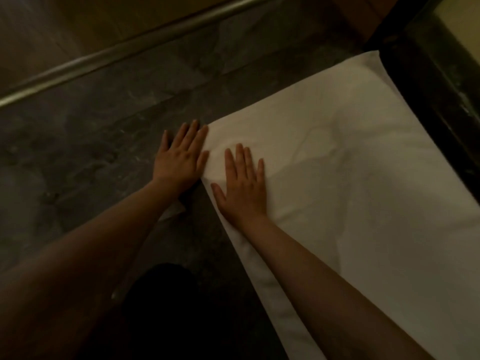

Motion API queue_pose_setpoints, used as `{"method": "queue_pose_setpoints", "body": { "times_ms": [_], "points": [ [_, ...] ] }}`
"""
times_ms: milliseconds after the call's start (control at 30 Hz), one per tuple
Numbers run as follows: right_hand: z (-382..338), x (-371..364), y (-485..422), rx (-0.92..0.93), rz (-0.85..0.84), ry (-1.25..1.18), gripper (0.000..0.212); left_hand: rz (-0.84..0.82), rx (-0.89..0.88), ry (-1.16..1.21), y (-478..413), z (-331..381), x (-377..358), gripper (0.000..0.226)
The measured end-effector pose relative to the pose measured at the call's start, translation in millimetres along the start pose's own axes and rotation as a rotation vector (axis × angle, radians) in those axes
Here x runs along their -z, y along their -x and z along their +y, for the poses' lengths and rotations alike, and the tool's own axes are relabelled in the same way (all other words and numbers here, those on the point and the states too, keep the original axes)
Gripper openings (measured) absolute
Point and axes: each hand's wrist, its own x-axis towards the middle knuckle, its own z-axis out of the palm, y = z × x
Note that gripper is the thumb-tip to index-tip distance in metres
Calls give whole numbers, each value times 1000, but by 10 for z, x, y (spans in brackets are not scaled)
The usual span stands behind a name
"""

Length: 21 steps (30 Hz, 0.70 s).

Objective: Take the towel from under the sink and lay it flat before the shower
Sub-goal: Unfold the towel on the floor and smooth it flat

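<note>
One towel [363, 178] lies spread on the floor [91, 152], far edge against the dark shower sill [428, 100]. Right hand [242, 185] flat on its near corner, left hand [181, 157] flat beside, fingertips touching the edge; neither grips. Risk: pushing bunches cloth against the sill. Floor left of towel is open.

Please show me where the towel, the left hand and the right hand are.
towel [363, 193]: head view, on its flat white middle.
left hand [179, 157]: head view, on the back of the hand.
right hand [244, 185]: head view, on the back of the hand.
</note>
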Motion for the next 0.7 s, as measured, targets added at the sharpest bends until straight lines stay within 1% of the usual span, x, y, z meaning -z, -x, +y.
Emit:
{"method": "queue_pose_setpoints", "body": {
  "times_ms": [100, 200, 267, 333, 400, 467, 533, 567, 600, 633, 667, 700],
  "points": [
    [-21, -19, -5, 10, -6, 0, 80, -19, 38, -23, -2, 89, 43, 59],
    [-196, -6, -81, 13, -73, -22, 82, 62, 8, 7, -33, 275, 176, 59],
    [-328, 45, -160, 139, -186, 53, 76, 109, -67, 63, -82, 393, 266, 57],
    [-407, 180, -223, 295, -297, 124, 67, 86, -135, 87, -166, 497, 328, 58],
    [-374, 331, -230, 363, -378, 123, 66, 50, -177, 111, -276, 610, 366, 58],
    [-211, 429, -156, 417, -373, 26, 62, 37, -217, 136, -401, 767, 402, 57],
    [83, 501, -26, 435, -281, -208, 48, 39, -252, 149, -549, 968, 419, 55],
    [283, 514, 26, 443, -164, -288, 41, 36, -279, 151, -634, 1086, 413, 55],
    [511, 514, 64, 418, -7, -318, 33, 34, -321, 148, -733, 1216, 406, 55],
    [761, 522, 88, 371, 140, -298, 28, 30, -371, 144, -844, 1353, 396, 55],
    [1027, 518, 92, 307, 268, -253, 28, 26, -417, 141, -957, 1494, 392, 55],
    [1281, 545, 81, 211, 351, -200, 31, 20, -455, 137, -1068, 1637, 386, 55]
  ]
}}
